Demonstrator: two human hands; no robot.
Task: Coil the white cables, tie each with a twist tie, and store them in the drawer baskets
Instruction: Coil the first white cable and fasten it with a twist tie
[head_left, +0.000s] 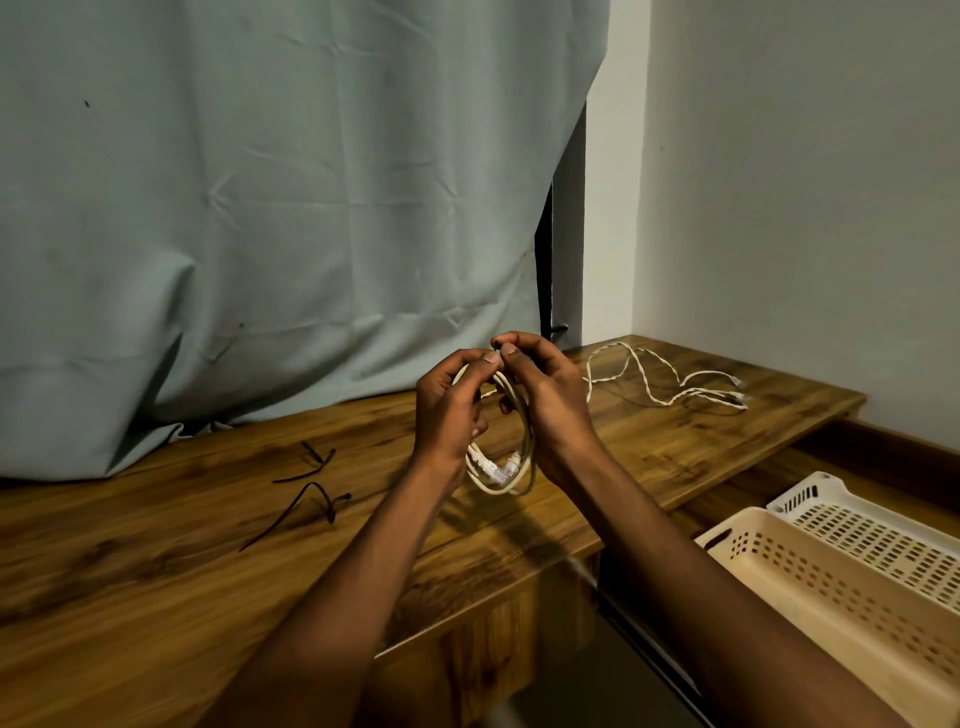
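Hands: left grip and right grip clasp coiled white cable; cream basket, white basket hold nothing visible.

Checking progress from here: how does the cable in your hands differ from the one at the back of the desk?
The held cable is wound into a loop, gripped above the desk by the left hand and right hand. The far cable lies loose and uncoiled on the desk, untouched. Both are white with plugs at the ends.
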